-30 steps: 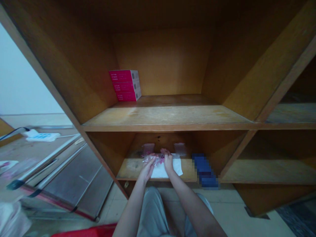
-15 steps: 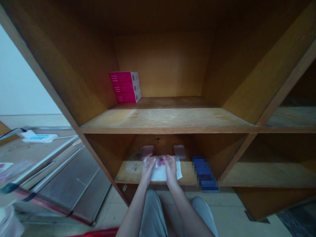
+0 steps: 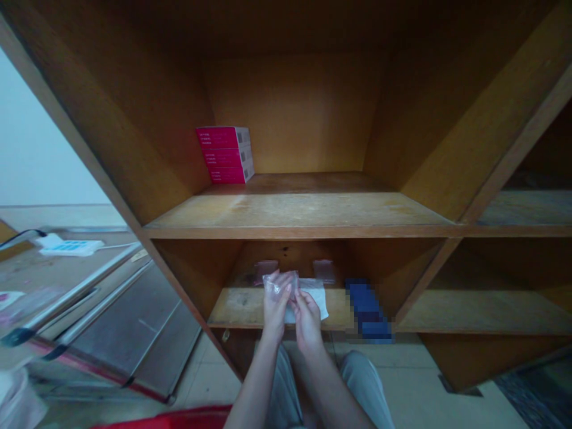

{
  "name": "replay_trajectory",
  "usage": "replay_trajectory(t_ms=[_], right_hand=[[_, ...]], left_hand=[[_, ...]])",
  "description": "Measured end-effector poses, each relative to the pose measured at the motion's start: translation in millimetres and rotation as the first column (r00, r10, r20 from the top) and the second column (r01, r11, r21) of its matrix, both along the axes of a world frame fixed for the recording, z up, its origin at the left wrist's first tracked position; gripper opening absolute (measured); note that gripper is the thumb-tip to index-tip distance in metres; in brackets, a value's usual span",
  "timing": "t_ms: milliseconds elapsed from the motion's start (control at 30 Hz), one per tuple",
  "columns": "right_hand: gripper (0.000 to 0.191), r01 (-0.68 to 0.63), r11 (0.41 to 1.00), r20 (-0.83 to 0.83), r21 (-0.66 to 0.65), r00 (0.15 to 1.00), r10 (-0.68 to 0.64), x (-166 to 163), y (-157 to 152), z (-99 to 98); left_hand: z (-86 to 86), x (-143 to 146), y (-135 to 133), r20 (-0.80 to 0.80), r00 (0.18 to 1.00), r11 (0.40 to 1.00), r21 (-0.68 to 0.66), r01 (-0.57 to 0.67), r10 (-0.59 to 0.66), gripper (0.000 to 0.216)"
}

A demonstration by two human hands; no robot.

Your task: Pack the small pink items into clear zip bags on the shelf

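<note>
Clear plastic bag [image 3: 281,283], wrinkled.
See-thru w/ shiny creases; held up over lower shelf [image 3: 243,308], pt. hidden by fingers; contents n/a to tell.

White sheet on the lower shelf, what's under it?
The wooden shelf shows beside the white sheet; anything beneath is covered. Your left hand and right hand partly hide it.

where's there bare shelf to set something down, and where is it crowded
The upper shelf shows bare wood right of the stacked pink boxes. The lower shelf has a smaller patch between its left wall and the left hand. It is crowded mid-shelf: clear plastic in the left hand, right hand beside it, white sheet beneath, blue item farther right.
</note>
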State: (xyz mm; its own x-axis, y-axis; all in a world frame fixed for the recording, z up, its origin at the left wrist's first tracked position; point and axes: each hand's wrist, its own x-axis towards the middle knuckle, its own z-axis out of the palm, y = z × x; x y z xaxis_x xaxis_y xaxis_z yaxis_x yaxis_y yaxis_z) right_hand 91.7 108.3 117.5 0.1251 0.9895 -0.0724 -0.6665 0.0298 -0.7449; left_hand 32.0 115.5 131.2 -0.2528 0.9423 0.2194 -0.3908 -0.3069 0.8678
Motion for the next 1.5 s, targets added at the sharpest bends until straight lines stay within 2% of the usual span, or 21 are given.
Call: replay_trajectory(t_ms=[200, 367, 600, 767, 900, 1033, 1267, 1500], right_hand=[[0.02, 0.056, 0.998, 0.033, -0.023, 0.998, -0.055, 14, 5, 2.0], [0.022, 0.11, 0.994, 0.088, 0.004, 0.99, -0.11, 18, 8, 4.8], [0.024, 0.12, 0.992, 0.189, 0.046, 0.974, -0.127, 31, 17, 1.9], [0.023, -0.008, 0.987, 0.383, 0.162, 0.922, -0.055, 53, 20, 9.3], [0.022, -0.168, 0.968, 0.499, 0.185, 0.865, 0.054, 59, 19, 19.2], [0.021, -0.239, 0.952, 0.514, 0.191, 0.85, 0.11, 55, 19, 23.2], [0.018, -0.212, 0.953, 0.489, 0.214, 0.869, 0.084, 52, 18, 22.0], [0.018, -0.132, 0.97, 0.474, 0.204, 0.88, 0.02, 46, 20, 19.5]], left_hand=[[6.1, -4, -11, 0.125, 0.992, 0.996, -0.089, 0.023, -0.011, 0.052], [2.2, -10, -11, 0.118, 0.993, 0.991, -0.13, 0.036, -0.021, 0.053], [-3.5, -20, -12, 0.145, 0.989, 0.992, -0.124, 0.035, -0.017, 0.049], [8.1, -41, -10, 0.073, 0.997, 0.992, -0.124, -0.003, 0.012, 0.042], [19.2, -45, -7, -0.102, 0.988, 0.974, -0.207, 0.096, -0.119, 0.04], [21.3, -36, -5, -0.196, 0.955, 0.946, -0.282, 0.161, -0.221, 0.025], [17.0, -26, -3, -0.031, 0.984, 0.944, -0.29, 0.16, -0.176, 0.025], [15.3, -21, 0, 0.046, 0.991, 0.949, -0.284, 0.136, -0.128, 0.023]])
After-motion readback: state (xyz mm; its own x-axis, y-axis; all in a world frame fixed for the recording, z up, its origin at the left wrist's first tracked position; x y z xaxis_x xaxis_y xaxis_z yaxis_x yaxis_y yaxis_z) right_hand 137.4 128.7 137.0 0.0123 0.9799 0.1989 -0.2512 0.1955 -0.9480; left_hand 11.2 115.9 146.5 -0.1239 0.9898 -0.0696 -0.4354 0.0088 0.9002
